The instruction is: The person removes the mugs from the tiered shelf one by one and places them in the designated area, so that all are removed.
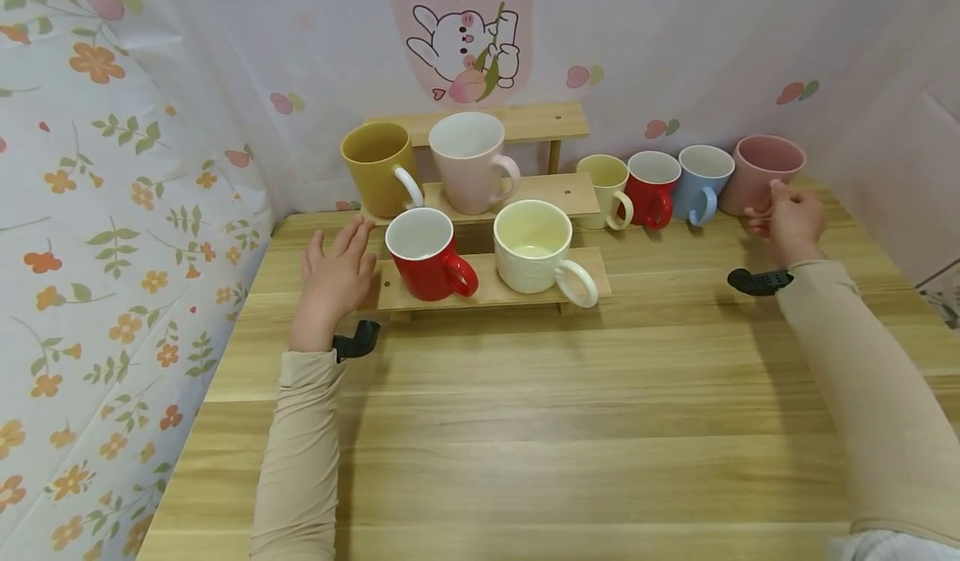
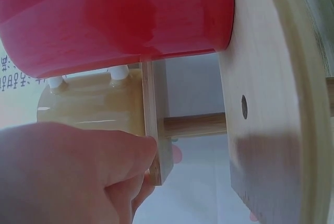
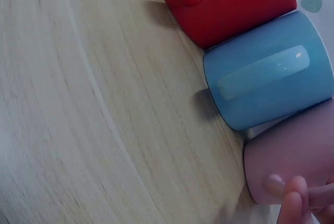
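Note:
At the far right of the row, my right hand (image 1: 797,223) pinches the handle of a dusty pink mug (image 1: 748,179). The mug stands upright on the table; in the right wrist view, my fingertips (image 3: 296,195) are at its handle. My left hand (image 1: 336,273) lies at the left end of a stepped wooden stand (image 1: 390,296), fingers spread and fairly straight. Its fingertips touch the end of the middle shelf (image 2: 166,167), below a mustard mug (image 1: 381,173). A red mug (image 1: 423,269) stands on the lowest shelf beside that hand.
A pale pink mug (image 1: 468,169) is on the middle shelf, a cream mug (image 1: 528,252) on the lowest. Right of the stand, a small yellow mug (image 1: 600,182), red mug (image 1: 647,194) and blue mug (image 1: 693,190) stand close together against the back curtain (image 1: 660,52).

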